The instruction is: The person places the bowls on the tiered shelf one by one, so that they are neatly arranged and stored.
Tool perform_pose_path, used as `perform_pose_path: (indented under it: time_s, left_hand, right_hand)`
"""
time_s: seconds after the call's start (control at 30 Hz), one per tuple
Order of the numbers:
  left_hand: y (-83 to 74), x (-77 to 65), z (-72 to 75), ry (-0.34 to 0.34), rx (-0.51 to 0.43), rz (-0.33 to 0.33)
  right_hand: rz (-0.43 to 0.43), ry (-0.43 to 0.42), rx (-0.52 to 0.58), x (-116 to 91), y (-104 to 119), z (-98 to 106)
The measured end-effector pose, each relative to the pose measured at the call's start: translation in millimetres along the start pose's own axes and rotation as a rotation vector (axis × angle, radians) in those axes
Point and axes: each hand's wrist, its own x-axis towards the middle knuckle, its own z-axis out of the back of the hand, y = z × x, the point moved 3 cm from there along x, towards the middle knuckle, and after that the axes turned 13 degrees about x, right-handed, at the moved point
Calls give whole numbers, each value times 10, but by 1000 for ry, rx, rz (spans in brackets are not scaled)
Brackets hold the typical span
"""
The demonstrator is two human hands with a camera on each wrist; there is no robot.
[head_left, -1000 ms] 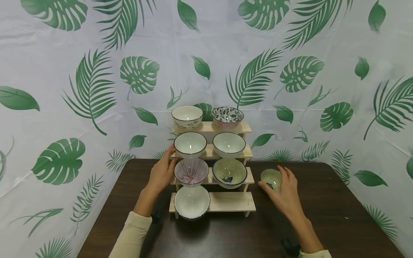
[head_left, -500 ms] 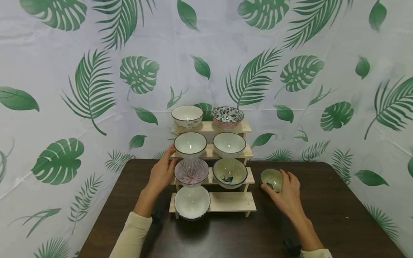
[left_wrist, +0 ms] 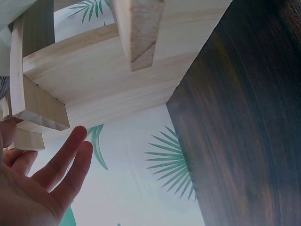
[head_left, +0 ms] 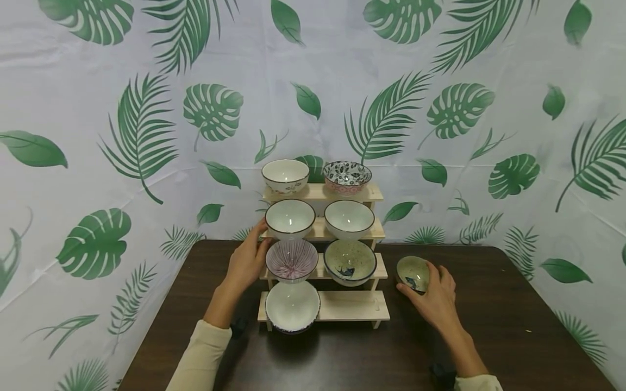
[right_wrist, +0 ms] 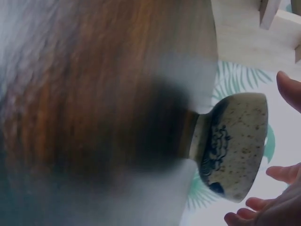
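Note:
A small green bowl [head_left: 409, 267] with a blue motif stands upright on the dark table at the right. Beside its rim is my right hand [head_left: 437, 301], thumb and fingers spread around it; the right wrist view shows a gap between them and the bowl [right_wrist: 237, 146]. My left hand [head_left: 244, 266] grips the left side of a tiered wooden stand [head_left: 349, 306]. In the left wrist view its thumb and a finger are at a shelf end [left_wrist: 44, 106], while two other fingers [left_wrist: 70, 160] stick out loosely.
Bowls fill the upper three tiers in pairs. A white bowl [head_left: 292, 307] sits at the left of the bottom tier, whose right half is bare wood. Nearest the left hand are a purple-striped bowl [head_left: 292, 260] and a white bowl [head_left: 290, 217]. A leaf-print cloth [head_left: 313, 81] hangs behind.
My right hand has shifted slightly right and toward me beside the small bowl, which stays about where it was. The left hand keeps its place on the stand.

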Motion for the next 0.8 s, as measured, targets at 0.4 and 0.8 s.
perform_pose_path:
  time_s: [0.4,0.8]
  left_hand:
    - [-5,0,-4,1,3,-1]
    - [1,13,-11,7,3,1]
  right_hand:
    - [-92,67,-5,45,-178,-32]
    - [-138,143,-6,132,-259,-70]
